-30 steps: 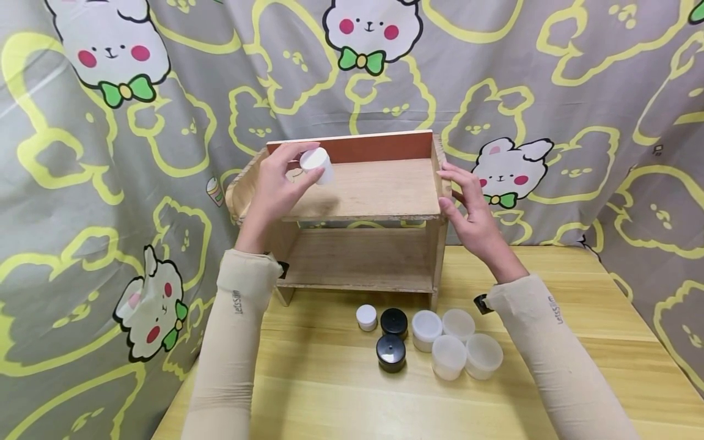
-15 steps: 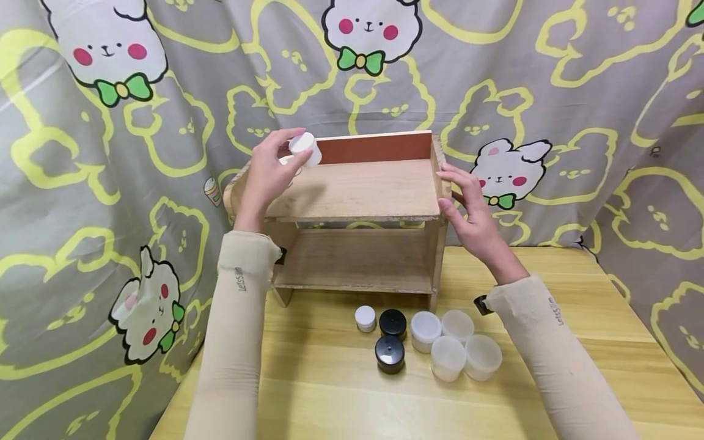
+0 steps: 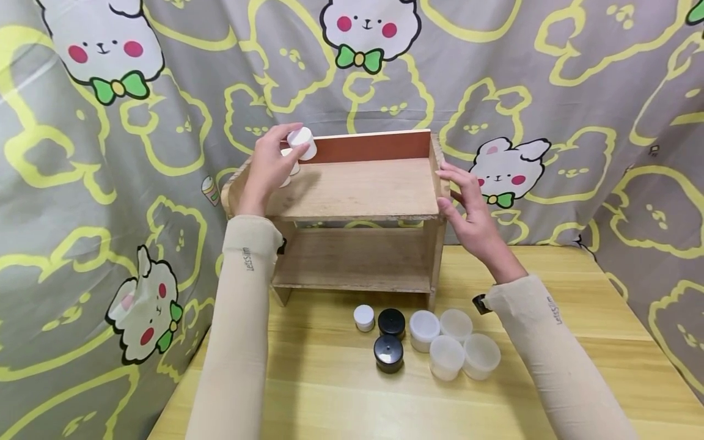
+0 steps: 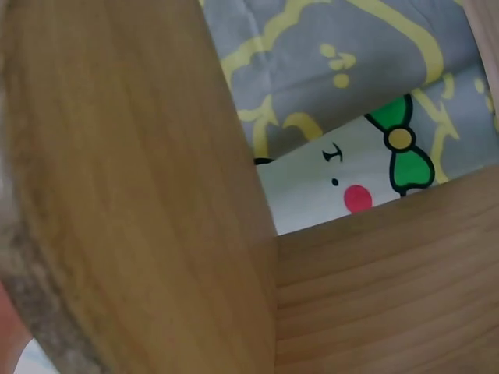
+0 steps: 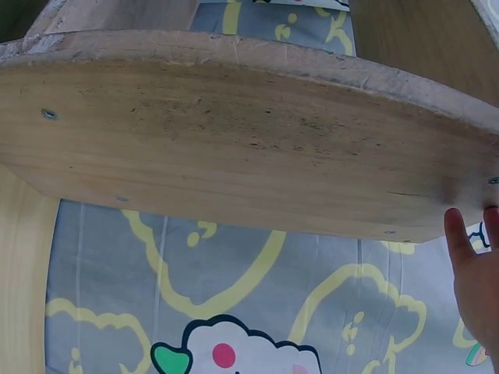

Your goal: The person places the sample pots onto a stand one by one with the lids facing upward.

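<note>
My left hand point(image 3: 269, 162) pinches a small white jar point(image 3: 302, 144) between thumb and fingers, tilted above the left end of the upper board of a wooden shelf point(image 3: 363, 189). Below that hand, more white jars point(image 3: 286, 181) stand on the same board, partly hidden by the fingers. At the other end, my right hand point(image 3: 473, 214) grips the edge of the shelf's side panel point(image 5: 257, 148), its thumb and index fingertip over the edge. In the right wrist view, fingertips point(image 5: 454, 218) touch the panel's outer face. The left wrist view shows only the shelf's boards and the curtain.
In front of the shelf on the wooden table point(image 3: 330, 403) stand a small white jar point(image 3: 364, 318), two black-lidded jars point(image 3: 388, 352) and several translucent tubs point(image 3: 447, 357). The shelf's lower board point(image 3: 352, 260) lies beneath. A patterned curtain point(image 3: 550, 55) hangs close behind and at both sides.
My left hand has moved left and toward the back with the white jar, to the shelf's left end. The right hand stays at the side panel.
</note>
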Action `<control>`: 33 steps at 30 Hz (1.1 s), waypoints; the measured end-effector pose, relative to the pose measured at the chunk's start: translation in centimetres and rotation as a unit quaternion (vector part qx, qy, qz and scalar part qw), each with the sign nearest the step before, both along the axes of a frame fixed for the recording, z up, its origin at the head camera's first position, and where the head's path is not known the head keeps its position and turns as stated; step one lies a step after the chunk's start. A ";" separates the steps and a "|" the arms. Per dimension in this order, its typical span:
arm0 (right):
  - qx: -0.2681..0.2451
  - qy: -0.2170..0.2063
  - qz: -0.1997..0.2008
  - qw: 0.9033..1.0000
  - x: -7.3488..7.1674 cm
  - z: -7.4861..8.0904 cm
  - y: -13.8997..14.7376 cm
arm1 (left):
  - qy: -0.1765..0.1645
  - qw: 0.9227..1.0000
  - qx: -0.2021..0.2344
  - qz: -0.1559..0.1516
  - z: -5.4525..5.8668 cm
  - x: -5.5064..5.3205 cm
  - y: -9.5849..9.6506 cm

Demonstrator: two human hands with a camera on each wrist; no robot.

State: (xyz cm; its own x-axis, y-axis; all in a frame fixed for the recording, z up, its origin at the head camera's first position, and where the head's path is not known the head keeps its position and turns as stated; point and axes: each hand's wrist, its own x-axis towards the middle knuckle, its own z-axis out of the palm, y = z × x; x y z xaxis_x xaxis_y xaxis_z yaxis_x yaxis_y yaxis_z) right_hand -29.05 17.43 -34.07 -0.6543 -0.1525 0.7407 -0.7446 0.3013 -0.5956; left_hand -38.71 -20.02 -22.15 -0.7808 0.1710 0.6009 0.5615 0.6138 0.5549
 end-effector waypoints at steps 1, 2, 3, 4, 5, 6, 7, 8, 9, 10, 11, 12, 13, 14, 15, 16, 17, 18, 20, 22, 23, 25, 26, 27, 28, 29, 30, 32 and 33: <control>-0.002 0.001 0.001 1.000 0.0 0.0 0.0 | 0.000 1.000 -0.005 0.002 0.0 -0.1 0.0; -0.003 0.001 0.003 1.000 0.0 0.0 0.0 | 0.001 1.000 -0.011 0.005 -0.1 -0.3 0.0; -0.004 0.001 0.004 1.000 0.0 0.1 -0.1 | 0.002 1.000 -0.016 0.008 -0.1 -0.4 0.0; -0.004 0.001 0.006 1.000 0.0 0.1 -0.1 | 0.005 1.000 -0.022 0.013 -0.2 -0.5 0.0; -0.004 0.000 0.007 1.000 -0.1 0.1 -0.1 | 0.008 0.999 -0.027 0.018 -0.3 -0.7 -0.1; -0.004 0.000 0.008 1.000 -0.1 0.1 -0.1 | 0.011 0.999 -0.031 0.022 -0.4 -0.7 -0.1; -0.004 -0.001 0.009 1.000 -0.1 0.1 -0.2 | 0.014 0.999 -0.034 0.026 -0.4 -0.8 -0.1; -0.003 -0.001 0.009 1.000 -0.1 0.1 -0.2 | 0.018 0.999 -0.038 0.030 -0.5 -0.9 -0.1; -0.003 -0.002 0.008 1.000 -0.1 0.1 -0.2 | 0.020 0.999 -0.039 0.032 -0.6 -1.0 -0.1; -0.002 -0.002 0.008 1.000 -0.1 0.1 -0.2 | 0.022 0.998 -0.042 0.034 -0.6 -1.1 -0.1; -0.002 -0.002 0.007 1.000 -0.1 0.1 -0.2 | 0.023 0.998 -0.043 0.034 -0.7 -1.1 -0.1; -0.002 -0.002 0.006 1.000 0.0 0.1 -0.2 | 0.025 0.998 -0.042 0.035 -0.8 -1.2 -0.2; -0.003 -0.002 0.006 1.000 0.0 0.1 -0.2 | 0.025 0.998 -0.041 0.035 -0.8 -1.2 -0.2; -0.003 -0.002 0.006 1.000 0.0 0.1 -0.1 | 0.025 0.998 -0.040 0.035 -0.9 -1.3 -0.2; -0.003 -0.003 0.006 1.000 0.0 0.1 -0.1 | 0.025 0.998 -0.038 0.035 -1.0 -1.3 -0.2; -0.004 -0.004 0.006 1.000 0.0 0.1 -0.1 | 0.025 0.998 -0.037 0.035 -1.1 -1.3 -0.2; -0.004 -0.004 0.006 1.000 0.0 0.1 -0.1 | 0.024 0.998 -0.037 0.037 -1.2 -1.3 -0.2; -0.003 -0.005 0.006 1.000 0.0 0.0 0.0 | 0.023 0.998 -0.038 0.039 -1.3 -1.3 -0.2; -0.002 -0.005 0.005 1.000 0.0 0.0 0.0 | 0.022 0.998 -0.041 0.043 -1.4 -1.3 -0.2; -0.001 -0.005 0.004 1.000 0.0 -0.1 0.1 | 0.021 0.998 -0.044 0.048 -1.5 -1.4 -0.1; -0.001 -0.006 0.004 1.000 0.0 -0.1 0.1 | 0.021 0.997 -0.045 0.051 -1.5 -1.4 -0.1; -0.001 -0.005 0.004 1.000 0.0 -0.1 0.1 | 0.023 0.997 -0.047 0.057 -1.6 -1.4 -0.1; -0.001 -0.005 0.004 1.000 0.0 -0.1 0.1 | 0.023 0.997 -0.049 0.061 -1.6 -1.4 -0.1; -0.001 -0.005 0.005 1.000 0.0 -0.1 0.0 | 0.024 0.996 -0.053 0.065 -1.6 -1.4 -0.1; -0.002 -0.005 0.005 1.000 0.0 -0.1 0.0 | 0.023 0.996 -0.058 0.069 -1.6 -1.3 -0.1; -0.002 -0.005 0.005 1.000 0.0 -0.1 0.0 | 0.022 0.995 -0.064 0.073 -1.6 -1.3 -0.1; -0.002 -0.005 0.004 1.000 0.0 -0.1 0.0 | 0.021 0.994 -0.071 0.077 -1.6 -1.3 -0.1; -0.001 -0.007 0.002 1.000 0.0 -0.1 0.0 | 0.020 0.993 -0.086 0.082 -1.7 -1.3 -0.1; 0.000 -0.007 0.002 1.000 0.0 -0.1 0.0 | 0.021 0.992 -0.093 0.084 -1.7 -1.3 -0.1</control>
